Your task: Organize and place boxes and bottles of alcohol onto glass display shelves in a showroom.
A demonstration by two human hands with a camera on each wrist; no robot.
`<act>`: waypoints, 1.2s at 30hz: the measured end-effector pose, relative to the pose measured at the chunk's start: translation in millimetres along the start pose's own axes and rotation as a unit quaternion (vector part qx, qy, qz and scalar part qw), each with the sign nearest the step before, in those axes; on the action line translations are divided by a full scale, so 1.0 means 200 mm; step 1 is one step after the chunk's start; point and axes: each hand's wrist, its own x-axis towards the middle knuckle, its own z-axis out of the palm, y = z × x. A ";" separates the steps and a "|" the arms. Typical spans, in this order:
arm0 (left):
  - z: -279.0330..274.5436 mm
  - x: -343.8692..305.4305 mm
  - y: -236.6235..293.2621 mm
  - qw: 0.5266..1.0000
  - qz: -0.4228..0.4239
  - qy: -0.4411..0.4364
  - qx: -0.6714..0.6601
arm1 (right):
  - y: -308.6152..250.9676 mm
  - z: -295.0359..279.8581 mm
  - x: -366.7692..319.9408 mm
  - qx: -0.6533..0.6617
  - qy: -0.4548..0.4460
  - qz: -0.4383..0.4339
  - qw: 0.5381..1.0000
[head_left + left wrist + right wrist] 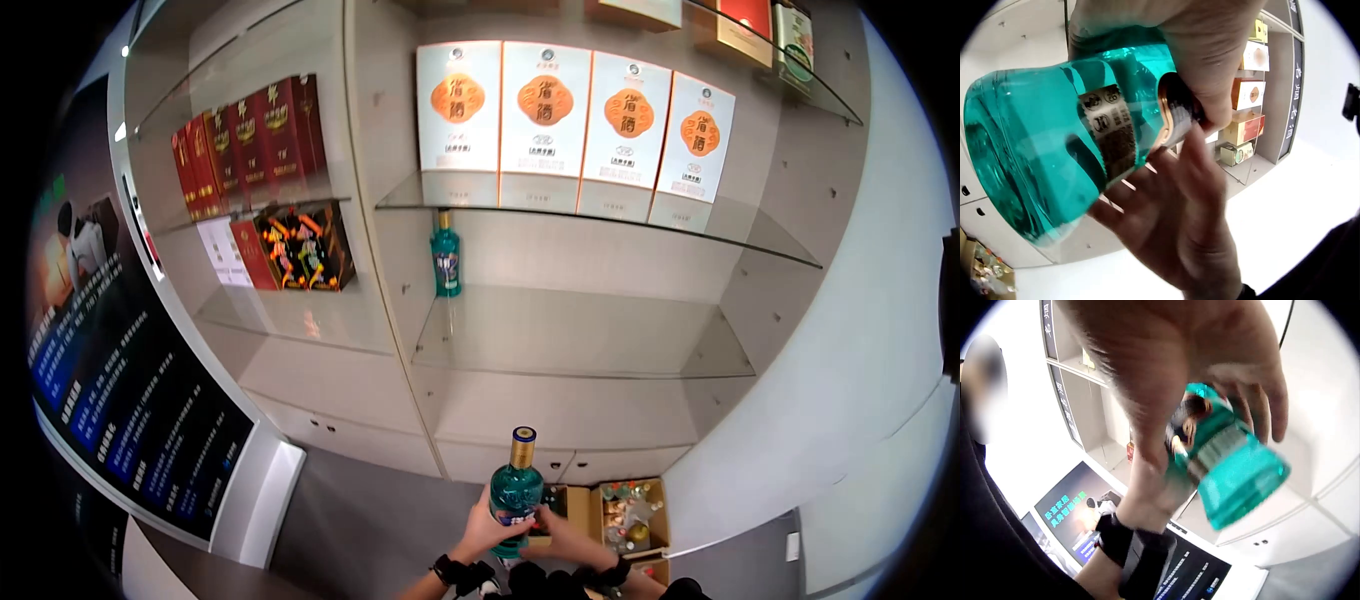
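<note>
A teal glass bottle (517,490) with a gold neck and blue-topped cap stands nearly upright before me in the head view. My left hand (485,527) grips its body, thumb and fingers curled round the side near the dark label. The left wrist view shows the base and a printed sticker (1110,128) on the glass. My right hand (568,543) is at the bottle's other side, fingertips right at the label. Blurred in the left wrist view, that right hand (1179,225) has its fingers spread and relaxed, with its palm away from the glass.
A similar teal bottle (446,262) stands on the left of a glass shelf (590,330). Above it are white boxes (543,110) with orange emblems. Red boxes (270,135) and black boxes (310,245) fill the left cabinet. Cardboard cartons (652,552) of bottles sit on the floor.
</note>
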 end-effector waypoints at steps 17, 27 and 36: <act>-0.17 0.18 0.16 0.990 0.025 0.084 0.107 | -0.01 -0.61 0.71 0.093 0.220 -0.115 0.964; -0.39 -0.53 -0.08 0.921 -0.115 0.350 0.128 | 0.15 -1.03 1.41 -0.058 0.319 -0.187 0.927; -0.27 -0.71 -0.17 0.859 -0.178 0.468 0.101 | 0.30 -1.09 1.60 -0.070 0.315 -0.159 0.933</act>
